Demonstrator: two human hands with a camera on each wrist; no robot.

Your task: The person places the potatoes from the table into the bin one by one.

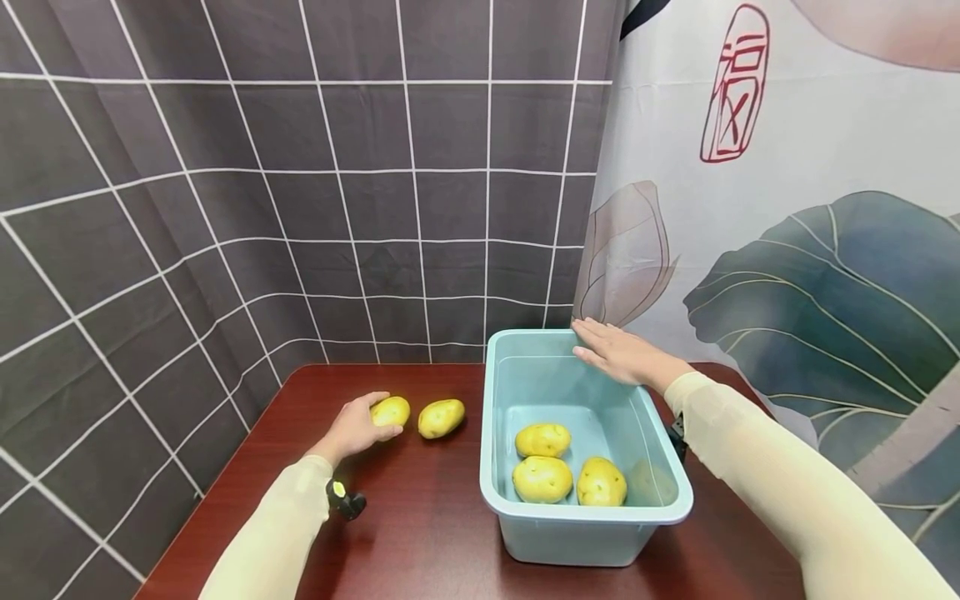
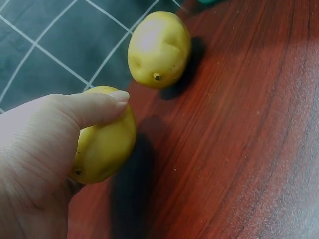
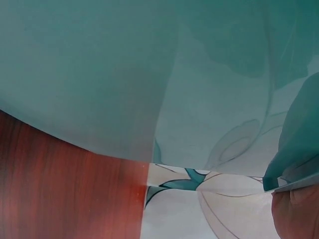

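Observation:
My left hand (image 1: 358, 427) grips a yellow potato (image 2: 106, 147), its thumb laid across the top in the left wrist view; the other fingers are mostly hidden behind the potato. Just right of it a second potato (image 1: 441, 418) lies on the table. My right hand (image 1: 618, 352) rests with straight fingers on the far right rim of a light blue plastic tub (image 1: 587, 513). Inside the tub are three potatoes: one at the back (image 1: 543, 440), one at the front left (image 1: 542, 480) and one at the front right (image 1: 602, 482). The right wrist view shows mostly the tub's outer wall (image 3: 99, 74).
Everything stands on a dark red wood-grain table (image 1: 420, 517). A dark grey curtain with white grid lines (image 1: 375, 208) hangs behind and to the left. On the right hangs a white curtain printed with leaves (image 1: 675, 108), close to the table's edge.

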